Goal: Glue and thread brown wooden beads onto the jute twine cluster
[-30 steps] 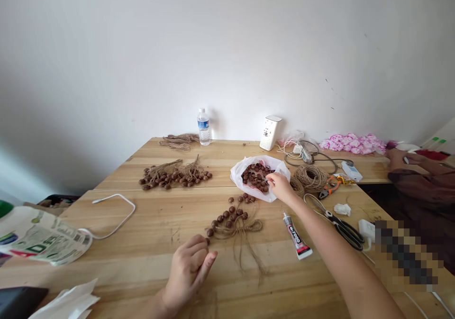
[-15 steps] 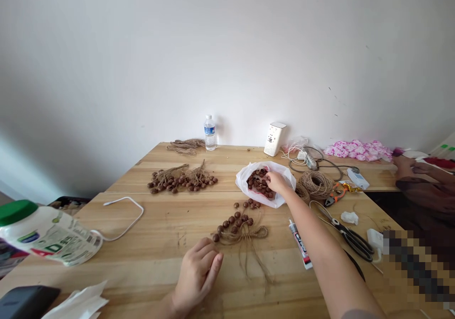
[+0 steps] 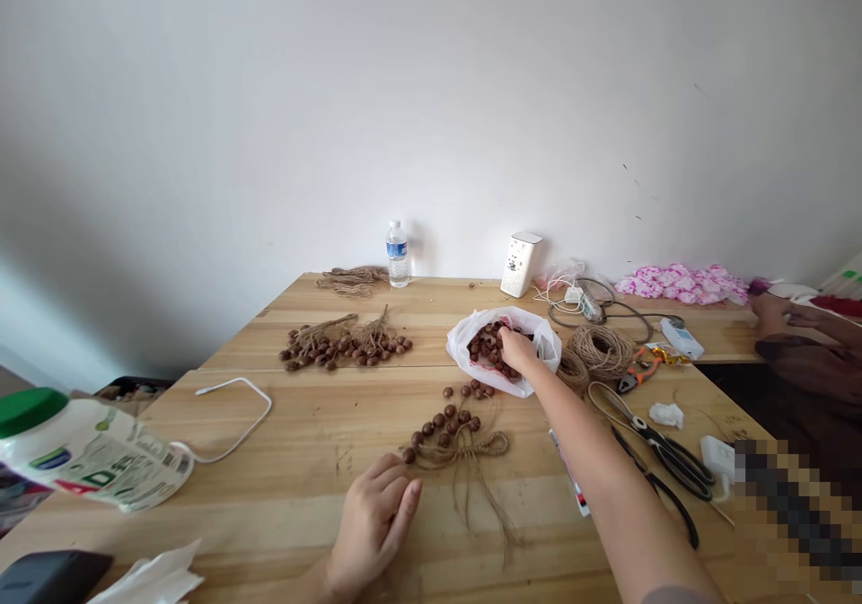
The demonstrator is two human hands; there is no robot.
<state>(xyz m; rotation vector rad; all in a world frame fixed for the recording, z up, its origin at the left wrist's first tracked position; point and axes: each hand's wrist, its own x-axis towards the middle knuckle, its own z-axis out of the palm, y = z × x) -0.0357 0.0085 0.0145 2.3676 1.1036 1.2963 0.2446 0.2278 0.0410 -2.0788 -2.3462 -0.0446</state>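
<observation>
Right hand point(image 3: 517, 350) in a white plastic bag point(image 3: 459, 342) of brown beads point(image 3: 483, 350), left hand point(image 3: 378, 516) resting by a looped twine bundle point(image 3: 490, 444).
The right hand's fingertips are buried, so its grip cannot be told; the left is loosely curled, thumb apart, nothing visible in it, though its fingertips are hidden. The bag sits mid-table, well filled. The near bundle looks part-made, its strands loose and beads around it; two beaded bundles point(image 3: 345, 345) farther left look finished, and bare twine strands point(image 3: 353, 280) lie behind them, apparently unworked. Twine coils point(image 3: 602, 353), pliers point(image 3: 638, 371) and scissors point(image 3: 673, 462) lie right on the wooden table point(image 3: 269, 519). A water bottle point(image 3: 397, 256) stands near the pale wall point(image 3: 431, 92); another person's arm point(image 3: 773, 315) shows far right.
</observation>
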